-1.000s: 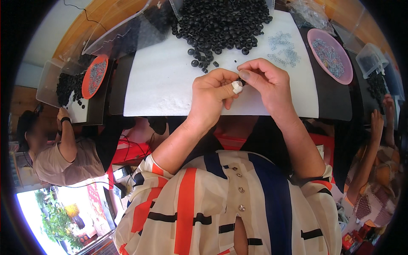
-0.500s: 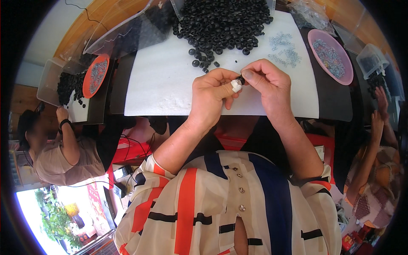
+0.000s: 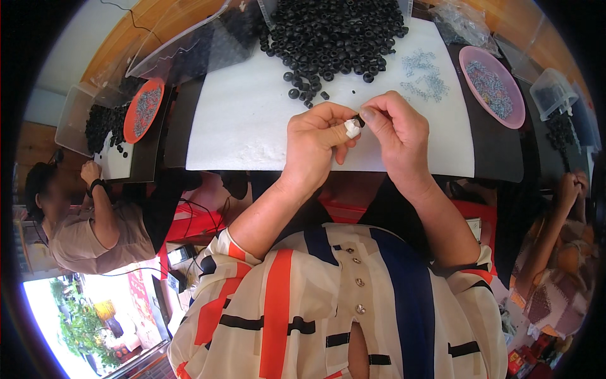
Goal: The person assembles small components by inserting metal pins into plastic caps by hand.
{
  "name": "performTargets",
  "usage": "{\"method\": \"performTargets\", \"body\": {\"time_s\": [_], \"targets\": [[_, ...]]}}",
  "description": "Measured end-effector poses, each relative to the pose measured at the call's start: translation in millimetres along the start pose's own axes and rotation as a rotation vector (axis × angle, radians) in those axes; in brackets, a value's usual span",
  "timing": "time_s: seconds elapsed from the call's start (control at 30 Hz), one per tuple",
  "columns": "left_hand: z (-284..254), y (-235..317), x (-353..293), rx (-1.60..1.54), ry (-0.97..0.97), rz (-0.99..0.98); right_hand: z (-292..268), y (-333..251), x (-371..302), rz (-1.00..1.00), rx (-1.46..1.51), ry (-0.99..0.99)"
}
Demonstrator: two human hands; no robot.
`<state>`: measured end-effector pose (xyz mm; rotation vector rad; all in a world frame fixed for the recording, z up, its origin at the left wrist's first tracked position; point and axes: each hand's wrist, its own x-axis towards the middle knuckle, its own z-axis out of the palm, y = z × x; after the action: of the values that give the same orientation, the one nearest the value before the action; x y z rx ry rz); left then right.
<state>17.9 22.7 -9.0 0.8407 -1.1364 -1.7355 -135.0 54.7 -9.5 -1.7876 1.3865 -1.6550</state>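
Note:
Over the near part of a white sheet (image 3: 240,120), my two hands meet at a small black round piece (image 3: 361,119). My left hand (image 3: 312,139) pinches it between thumb and forefinger; white wrapping (image 3: 352,129) covers the thumb tip. My right hand (image 3: 402,136) comes in from the other side, its thumb and forefinger closed at the same piece. Those fingertips hide most of it, and I cannot tell whether a second small part is between them. Beyond my hands lies a heap of black knob-like pieces (image 3: 334,41), a few strayed toward me.
Small metal springs (image 3: 426,82) lie scattered right of the heap. A pink oval tray (image 3: 467,60) of springs stands farther right, an orange one (image 3: 130,129) at left. A clear bin (image 3: 189,54) leans at the back left. Co-workers sit on both sides.
My right hand has tilted slightly, its knuckles a little lower, while the left stays almost still. At right, the co-worker's hands have drawn back from the black pieces and come together.

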Motion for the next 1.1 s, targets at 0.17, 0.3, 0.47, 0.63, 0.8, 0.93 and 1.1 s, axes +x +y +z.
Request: {"method": "performTargets", "body": {"time_s": [0.17, 0.3, 0.47, 0.63, 0.8, 0.93, 1.1], "targets": [[-1, 1, -1, -0.019, 0.0, -0.004, 5, 6, -2, 0.206, 0.284, -0.012], [-1, 2, 0, -0.025, -0.006, -0.009, 6, 4, -2, 0.293, 0.368, 0.012], [-3, 0, 2, -0.021, 0.0, -0.012, 5, 0, -3, 0.142, 0.148, 0.011], [0, 3, 2, -0.008, 0.019, -0.022, 9, 1, -2, 0.017, 0.005, 0.046], [0, 3, -2, -0.011, 0.005, -0.005, 5, 1, -2, -0.099, -0.099, 0.016], [-2, 0, -4, 0.04, 0.011, -0.041, -3, 0, -2, -0.131, -0.118, -0.063], [-2, 3, -4, 0.046, 0.029, -0.06, -16, -6, 4, -0.187, -0.194, -0.194]]}}
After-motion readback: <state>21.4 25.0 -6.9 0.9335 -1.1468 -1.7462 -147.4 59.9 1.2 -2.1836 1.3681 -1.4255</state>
